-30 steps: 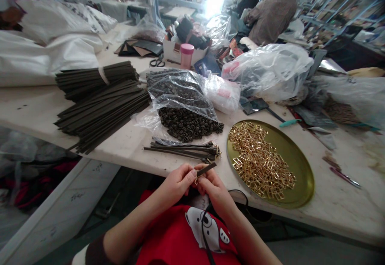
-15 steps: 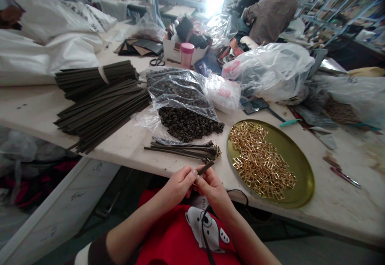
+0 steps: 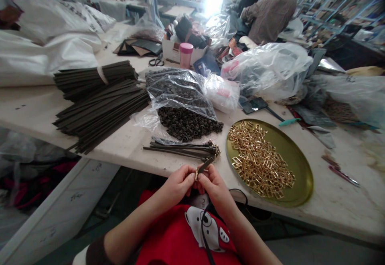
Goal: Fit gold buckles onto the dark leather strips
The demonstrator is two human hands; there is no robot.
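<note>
My left hand (image 3: 183,180) and my right hand (image 3: 211,180) meet at the table's front edge, fingers closed. Between them is a small gold buckle (image 3: 197,174), pinched by the left fingertips. A dark strap (image 3: 206,164) sticks up beside it from my right fingers; its lower part is hidden by the hands. Just beyond lie several dark straps with gold buckles (image 3: 180,149). Behind those, a clear plastic bag (image 3: 180,84) spills small dark loops (image 3: 186,124). To the right, a round gold tray (image 3: 300,168) holds a heap of gold buckles (image 3: 261,160).
Bundles of long dark strips (image 3: 99,108) lie on the left of the table (image 3: 126,148). Scissors (image 3: 156,61), a pink-lidded jar (image 3: 185,56) and plastic bags (image 3: 270,68) are farther back. A red-handled tool (image 3: 343,175) lies at right. A person (image 3: 270,14) is in the background.
The gold buckle now shows between my fingertips, where the left thumb lay across the strap before. The strap has tilted a little more upright. Both hands stay in nearly the same place.
</note>
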